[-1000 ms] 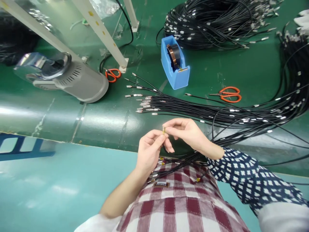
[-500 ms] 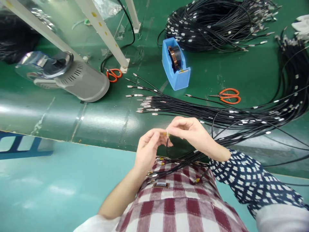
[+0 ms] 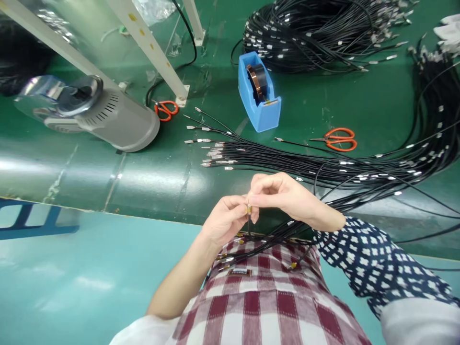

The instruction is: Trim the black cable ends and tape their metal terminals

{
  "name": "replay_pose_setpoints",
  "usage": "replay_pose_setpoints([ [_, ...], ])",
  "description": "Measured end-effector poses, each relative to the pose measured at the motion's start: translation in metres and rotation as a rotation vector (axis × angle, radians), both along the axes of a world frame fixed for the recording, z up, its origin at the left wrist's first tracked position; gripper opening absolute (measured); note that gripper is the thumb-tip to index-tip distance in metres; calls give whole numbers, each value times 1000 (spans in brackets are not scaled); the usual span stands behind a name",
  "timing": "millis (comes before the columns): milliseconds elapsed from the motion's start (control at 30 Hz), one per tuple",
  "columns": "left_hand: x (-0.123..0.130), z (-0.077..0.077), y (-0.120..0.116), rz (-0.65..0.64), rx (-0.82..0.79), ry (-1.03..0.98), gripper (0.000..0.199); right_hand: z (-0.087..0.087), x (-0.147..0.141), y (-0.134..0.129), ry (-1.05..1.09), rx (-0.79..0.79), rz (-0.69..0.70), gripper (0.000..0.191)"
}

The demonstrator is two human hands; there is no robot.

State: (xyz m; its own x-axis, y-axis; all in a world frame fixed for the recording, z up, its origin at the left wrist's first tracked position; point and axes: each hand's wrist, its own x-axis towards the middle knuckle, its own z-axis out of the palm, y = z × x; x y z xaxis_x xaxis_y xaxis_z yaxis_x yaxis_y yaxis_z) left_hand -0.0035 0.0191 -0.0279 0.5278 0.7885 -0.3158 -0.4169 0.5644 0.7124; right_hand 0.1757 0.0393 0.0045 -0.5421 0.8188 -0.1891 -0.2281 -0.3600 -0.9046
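Observation:
Both hands meet above the lap at the table's front edge. My left hand (image 3: 226,216) pinches the tip of a black cable (image 3: 249,225), where a bit of yellow tape (image 3: 249,209) shows. From the right, my right hand (image 3: 283,195) has its thumb and fingers closed on the same cable end. The very tip is hidden between the fingertips. Several other cable ends, some with yellow tape, lie on the checked apron (image 3: 247,306). Behind the hands, a bundle of black cables (image 3: 287,163) with white labels stretches across the table.
A blue tape dispenser (image 3: 268,117) stands behind the bundle. Orange scissors (image 3: 340,139) lie to its right, another orange pair (image 3: 166,110) to its left beside a grey machine (image 3: 122,122). Coiled cables (image 3: 280,40) sit at the back; white metal legs (image 3: 154,52) rise at left.
My left hand's fingers have closed in around the cable end and its thumb now presses near the yellow tape. My right hand stays at the tip. The whole view has shifted slightly.

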Motion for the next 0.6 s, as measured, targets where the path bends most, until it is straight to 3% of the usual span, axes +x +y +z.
replay_pose_setpoints([
  [167, 0, 0, -3, 87, 134, -15, 16, 2, -1, -2, 30, 34, 0, 16],
  [333, -3, 1, -5, 158, 275, 115, 10, 5, -5, -5, -54, 118, -70, 21],
  [600, -9, 1, -6, 164, 329, 227, 5, 6, -9, -5, -125, 145, -101, 22],
])
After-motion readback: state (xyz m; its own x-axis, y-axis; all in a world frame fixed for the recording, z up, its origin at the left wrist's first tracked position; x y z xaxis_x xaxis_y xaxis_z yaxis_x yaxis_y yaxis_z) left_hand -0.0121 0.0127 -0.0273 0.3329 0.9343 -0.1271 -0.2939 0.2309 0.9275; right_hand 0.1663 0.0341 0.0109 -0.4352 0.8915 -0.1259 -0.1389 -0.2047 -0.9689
